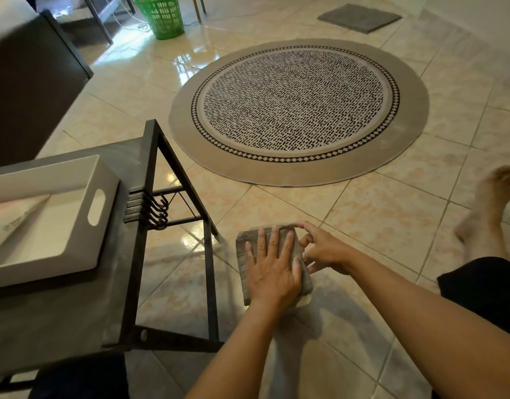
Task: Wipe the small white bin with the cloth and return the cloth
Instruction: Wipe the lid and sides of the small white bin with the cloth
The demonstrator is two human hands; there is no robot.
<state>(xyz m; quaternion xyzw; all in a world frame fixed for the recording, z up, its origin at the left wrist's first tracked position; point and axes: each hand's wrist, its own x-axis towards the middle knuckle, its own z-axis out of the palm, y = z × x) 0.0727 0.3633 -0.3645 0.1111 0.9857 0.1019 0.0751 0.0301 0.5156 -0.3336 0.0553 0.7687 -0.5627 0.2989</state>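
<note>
Head view: my left hand (272, 272) lies flat on the folded cloth (249, 243), right hand (324, 249) pinching its edge; bare floor (377, 214) beyond, white bin (104, 180) cut off leftward.

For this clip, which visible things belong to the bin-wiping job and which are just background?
Job: white bin; grey cloth; left hand flat on cloth; right hand at its edge.
Background: round rug; green basket; grey mat; metal hooks.

Grey cloth (272, 254): ribbed, matt textile. Small white bin (46, 220): smooth plastic, slight sheen. Table frame (150, 197): dark matt metal. Floor tiles (363, 220): glossy, marbled beige. Round rug (298, 110): woven, matt. Laundry basket (161, 15): green perforated plastic.
</note>
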